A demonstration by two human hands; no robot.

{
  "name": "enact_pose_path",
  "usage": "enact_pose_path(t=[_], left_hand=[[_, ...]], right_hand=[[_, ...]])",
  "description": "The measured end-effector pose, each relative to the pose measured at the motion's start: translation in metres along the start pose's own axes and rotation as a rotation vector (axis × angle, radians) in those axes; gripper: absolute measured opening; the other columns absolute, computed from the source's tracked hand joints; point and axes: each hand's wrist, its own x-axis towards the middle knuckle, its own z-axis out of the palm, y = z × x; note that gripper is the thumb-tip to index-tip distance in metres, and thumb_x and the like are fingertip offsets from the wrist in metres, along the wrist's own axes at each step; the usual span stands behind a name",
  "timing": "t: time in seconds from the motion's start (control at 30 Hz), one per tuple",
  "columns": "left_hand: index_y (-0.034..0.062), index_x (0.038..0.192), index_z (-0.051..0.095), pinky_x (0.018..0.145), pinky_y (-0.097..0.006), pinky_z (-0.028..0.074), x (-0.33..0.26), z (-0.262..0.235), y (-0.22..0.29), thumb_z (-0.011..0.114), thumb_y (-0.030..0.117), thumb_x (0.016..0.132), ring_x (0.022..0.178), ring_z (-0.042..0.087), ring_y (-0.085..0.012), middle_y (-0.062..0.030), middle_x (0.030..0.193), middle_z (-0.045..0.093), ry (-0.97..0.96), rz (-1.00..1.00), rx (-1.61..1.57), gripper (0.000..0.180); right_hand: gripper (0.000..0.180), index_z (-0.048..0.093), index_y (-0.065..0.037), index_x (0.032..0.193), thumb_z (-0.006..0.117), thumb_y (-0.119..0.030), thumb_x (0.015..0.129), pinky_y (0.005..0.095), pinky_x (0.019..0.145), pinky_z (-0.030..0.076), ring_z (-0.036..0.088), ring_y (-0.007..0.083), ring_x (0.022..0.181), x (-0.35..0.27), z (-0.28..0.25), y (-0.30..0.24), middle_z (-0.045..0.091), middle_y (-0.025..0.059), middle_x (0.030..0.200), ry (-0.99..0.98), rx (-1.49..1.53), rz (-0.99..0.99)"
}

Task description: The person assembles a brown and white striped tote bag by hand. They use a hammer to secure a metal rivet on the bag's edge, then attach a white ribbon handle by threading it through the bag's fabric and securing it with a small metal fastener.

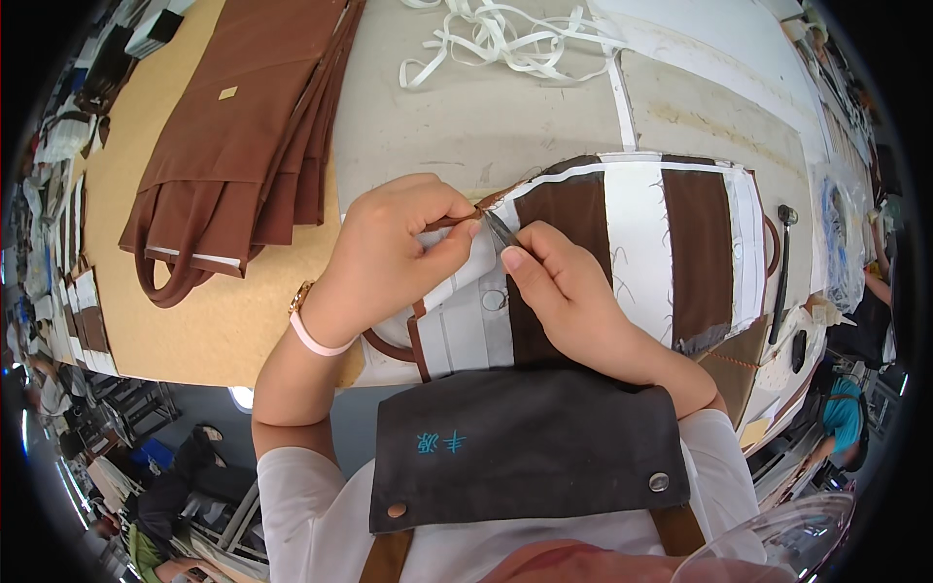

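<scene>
From afar, I see the bag (pixel 637 219) lying on the table (pixel 418 136), its edge pinched by the left hand (pixel 394 243), presumably steadying it against the tool (pixel 500 228) gripped in the right hand (pixel 573 291).

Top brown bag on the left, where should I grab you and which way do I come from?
Probably by the curved handle of the bag, from the person's side: that loop sticks out past the nearer edge, leaving room for fingers.

Metal tool (pixel 501 229), cloth panels (pixel 562 219) (matt), leather-like bags (pixel 258 107)
</scene>
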Motion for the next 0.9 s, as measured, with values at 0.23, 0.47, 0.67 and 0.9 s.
enact_pose_path(t=[0.23, 0.47, 0.67, 0.9], left_hand=[[-0.0003, 0.083, 0.067, 0.061, -0.029, 0.044, -0.001, 0.001, 0.0, 0.072, -0.001, 0.08, 0.067, 0.057, -0.0193, -0.0078, 0.073, 0.06, 0.008, 0.028, 0.05, 0.006], [0.0029, 0.081, 0.067, 0.058, -0.035, 0.045, 0.001, 0.002, -0.003, 0.073, 0.006, 0.08, 0.065, 0.058, -0.0252, -0.0086, 0.072, 0.06, 0.03, 0.063, 0.07, 0.007], [0.0009, 0.081, 0.066, 0.06, -0.033, 0.045, 0.003, -0.001, -0.005, 0.072, 0.005, 0.081, 0.066, 0.058, -0.0227, -0.0085, 0.073, 0.061, -0.003, 0.022, 0.032, 0.007], [-0.0013, 0.083, 0.066, 0.062, -0.029, 0.044, 0.002, -0.003, -0.005, 0.073, 0.001, 0.082, 0.068, 0.057, -0.0173, -0.0073, 0.073, 0.061, -0.023, 0.01, 0.014, 0.007]], right_hand=[[0.027, 0.049, 0.001, 0.094, 0.052, -0.024, 0.104, 0.0372, 0.056, 0.042, 0.05, 0.0222, 0.057, 0.002, 0.002, 0.003, 0.053, 0.0121, 0.065, 0.037, -0.075, -0.049], [0.03, 0.05, -0.001, 0.093, 0.052, -0.028, 0.105, 0.0317, 0.052, 0.038, 0.046, 0.0128, 0.055, 0.005, 0.005, 0.011, 0.05, 0.003, 0.062, 0.008, 0.192, 0.044], [0.031, 0.052, -0.005, 0.09, 0.049, -0.031, 0.107, 0.0234, 0.046, 0.028, 0.03, 0.0051, 0.049, 0.005, -0.004, 0.0, 0.04, -0.0041, 0.058, -0.145, 0.772, 0.27], [0.032, 0.053, -0.006, 0.087, 0.049, -0.032, 0.106, 0.0226, 0.047, 0.028, 0.031, 0.0034, 0.05, 0.014, -0.018, 0.003, 0.038, -0.0056, 0.058, -0.217, 0.553, 0.239]])
